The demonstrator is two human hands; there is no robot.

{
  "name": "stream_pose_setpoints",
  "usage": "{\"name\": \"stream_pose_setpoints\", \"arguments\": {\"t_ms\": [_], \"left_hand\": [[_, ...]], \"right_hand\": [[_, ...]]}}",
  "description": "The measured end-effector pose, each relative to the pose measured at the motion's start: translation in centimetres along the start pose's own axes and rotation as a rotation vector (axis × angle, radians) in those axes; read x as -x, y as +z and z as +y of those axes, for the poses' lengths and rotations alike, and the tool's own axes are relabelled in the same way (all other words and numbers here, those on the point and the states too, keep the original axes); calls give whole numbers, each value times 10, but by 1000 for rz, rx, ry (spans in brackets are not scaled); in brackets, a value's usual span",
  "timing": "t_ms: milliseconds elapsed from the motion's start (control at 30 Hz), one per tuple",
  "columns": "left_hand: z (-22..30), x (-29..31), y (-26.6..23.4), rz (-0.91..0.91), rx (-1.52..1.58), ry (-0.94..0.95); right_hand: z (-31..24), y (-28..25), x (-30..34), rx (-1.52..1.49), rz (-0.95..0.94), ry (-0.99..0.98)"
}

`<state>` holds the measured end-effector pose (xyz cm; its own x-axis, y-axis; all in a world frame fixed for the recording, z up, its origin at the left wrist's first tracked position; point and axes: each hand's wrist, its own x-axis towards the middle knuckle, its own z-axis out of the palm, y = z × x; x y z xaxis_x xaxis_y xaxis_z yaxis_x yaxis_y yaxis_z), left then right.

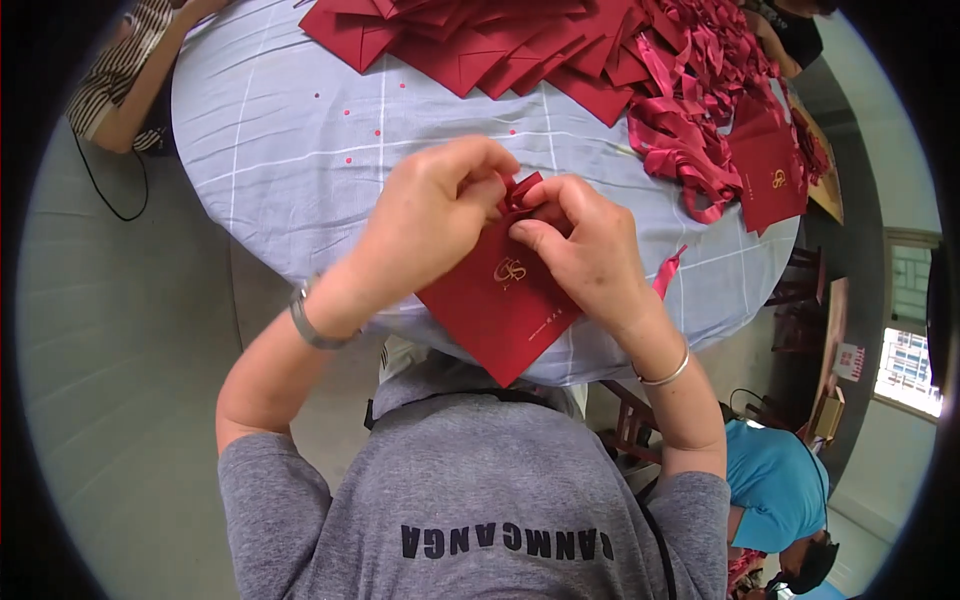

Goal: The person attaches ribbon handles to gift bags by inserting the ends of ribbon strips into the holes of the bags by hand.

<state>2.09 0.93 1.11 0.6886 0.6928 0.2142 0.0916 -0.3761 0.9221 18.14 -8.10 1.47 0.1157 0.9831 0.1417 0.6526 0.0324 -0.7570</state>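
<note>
A dark red paper gift bag (500, 315) with a gold emblem lies flat near the table's front edge, one corner pointing at me. At its far end, a bunched red ribbon (520, 190) sits between my two hands. My left hand (430, 210) is closed in a pinch on the ribbon's left side. Opposite it, my right hand (595, 240) pinches the ribbon's right side, thumb over the bag's upper edge. Fingers partly cover the ribbon, so its exact loops are hidden. A loose pink-red ribbon end (668, 272) shows beside my right wrist.
Overlapping red bags (480, 45) cover the table's far side. A tangled heap of red ribbons (690, 120) lies far right, beside finished-looking red bags (768, 170). Small red dots speckle the pale blue checked tablecloth (270, 180). Other people sit around, one in blue (775, 485).
</note>
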Motion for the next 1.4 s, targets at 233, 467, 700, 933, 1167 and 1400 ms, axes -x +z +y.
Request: {"name": "stream_pose_setpoints", "arguments": {"t_ms": [233,467,700,933,1167,1400], "left_hand": [[-2,-13,-4,-255,-58,-77],[-8,-19,3,-295,-210,287],[-9,-19,-4,-280,-418,397],[-27,-18,-30,-41,-783,388],[19,41,2,-146,-517,33],[14,52,15,-168,-387,-303]], "right_hand": [[6,-2,11,-118,63,2],[9,-13,17,-183,12,-39],[15,-24,17,14,-95,-87],[19,-29,18,-54,-157,38],[32,-22,25,4,-111,13],[30,-18,30,63,-69,-57]]}}
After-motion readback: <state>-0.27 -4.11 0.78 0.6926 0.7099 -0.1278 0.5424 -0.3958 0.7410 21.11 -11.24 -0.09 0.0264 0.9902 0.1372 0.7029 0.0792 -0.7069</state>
